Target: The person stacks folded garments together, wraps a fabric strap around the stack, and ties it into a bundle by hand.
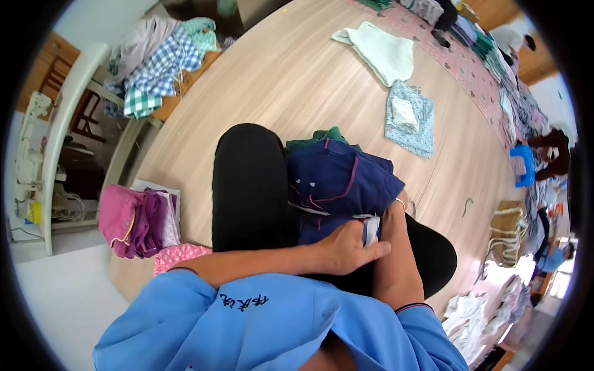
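Navy garment (346, 170), bunched between our black-clad thighs (247, 185), with green cloth (334, 133) showing beyond it. We judge the step in hand to be close handling at its near edge; shifting the loose folds would call for support from beneath. Our left hand (346, 248) is closed on a small white-and-blue piece (370, 231), too unclear to identify; our right hand (402, 194) lies at the garment's side, largely covered, so we cannot tell its grip. The navy cloth looks soft and matte, crossed by curved pinkish-red piping (354, 179). Outward, we note a magenta stack (133, 222) in thick, rounded folds and dotted pink cloth (179, 256) beside it. Farther off on the wood-grained surface (278, 80) lie a pale, flat-spread garment (380, 54) and a floral one (422, 127), bearing a compact cream bundle (404, 115).
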`<state>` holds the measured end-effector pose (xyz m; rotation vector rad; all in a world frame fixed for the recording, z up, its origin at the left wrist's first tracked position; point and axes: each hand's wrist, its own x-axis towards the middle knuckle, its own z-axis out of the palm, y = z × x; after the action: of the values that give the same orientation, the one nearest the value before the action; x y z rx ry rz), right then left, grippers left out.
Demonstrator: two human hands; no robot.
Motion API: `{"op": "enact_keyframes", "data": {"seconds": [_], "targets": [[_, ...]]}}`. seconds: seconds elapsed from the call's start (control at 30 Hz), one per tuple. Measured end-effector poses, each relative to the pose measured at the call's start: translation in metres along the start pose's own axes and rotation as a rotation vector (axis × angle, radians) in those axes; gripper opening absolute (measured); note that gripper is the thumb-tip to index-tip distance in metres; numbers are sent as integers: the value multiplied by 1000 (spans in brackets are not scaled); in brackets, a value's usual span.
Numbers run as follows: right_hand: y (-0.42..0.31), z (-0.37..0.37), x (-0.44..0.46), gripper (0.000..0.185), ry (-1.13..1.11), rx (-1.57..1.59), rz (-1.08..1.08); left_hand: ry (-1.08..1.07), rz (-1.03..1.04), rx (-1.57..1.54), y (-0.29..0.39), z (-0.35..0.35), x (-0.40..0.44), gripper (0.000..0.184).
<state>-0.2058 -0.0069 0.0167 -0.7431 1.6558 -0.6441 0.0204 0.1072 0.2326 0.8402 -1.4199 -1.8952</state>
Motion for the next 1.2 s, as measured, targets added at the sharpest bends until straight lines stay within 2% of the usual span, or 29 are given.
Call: {"op": "enact_keyframes", "data": {"seconds": [0.07, 0.13, 0.17, 0.27, 0.33, 0.37, 0.43, 0.47, 0.5, 0.63, 0.73, 0.8, 0.83, 0.87, 0.97, 1.2], "targets": [[-3, 11, 18, 17, -34, -107, 17, 44, -43, -106, -1, -21, -1, 50], [-3, 15, 36, 18, -22, -143, 41, 59, 24, -116, -3, -42, -1, 50], [-3, 14, 43, 18, -14, -151, 50, 54, -32, -87, -1, -52, -3, 43], [1, 11, 57, 20, 21, -146, 52, 143, -43, -200, -9, -55, -5, 46], [0, 14, 65, 21, 52, -134, 46, 107, -50, -206, -11, -52, -5, 47], [1, 18, 66, 22, 72, -128, 55, 80, 27, -92, -3, -54, -6, 49], [3, 29, 67, 23, 141, -117, 63, 102, 48, -93, -3, -43, -14, 49], [5, 32, 67, 24, 206, -116, 67, 114, 36, -110, -2, -37, -19, 50], [7, 36, 67, 24, 296, -114, 70, 111, 96, 18, 6, -36, -26, 52], [16, 51, 65, 27, 801, -72, 153, 85, 68, 80, 21, -17, -55, 47], [27, 51, 58, 29, 988, -4, 205, 66, 60, 115, 36, -4, -76, 49], [37, 43, 57, 30, 1016, 29, 189, 131, 135, 169, 28, 5, -89, 52], [46, 41, 62, 31, 1020, 36, 192, 120, 78, 94, 40, 5, -90, 52], [52, 36, 74, 32, 1033, 45, 180, 113, 172, 136, 30, -2, -89, 53], [74, 21, 107, 34, 1062, 62, 155, 119, 93, 7, 24, -18, -82, 50], [36, 31, 95, 33, 962, -108, 147, 158, -92, -257, -20, -60, -48, 45]]}}
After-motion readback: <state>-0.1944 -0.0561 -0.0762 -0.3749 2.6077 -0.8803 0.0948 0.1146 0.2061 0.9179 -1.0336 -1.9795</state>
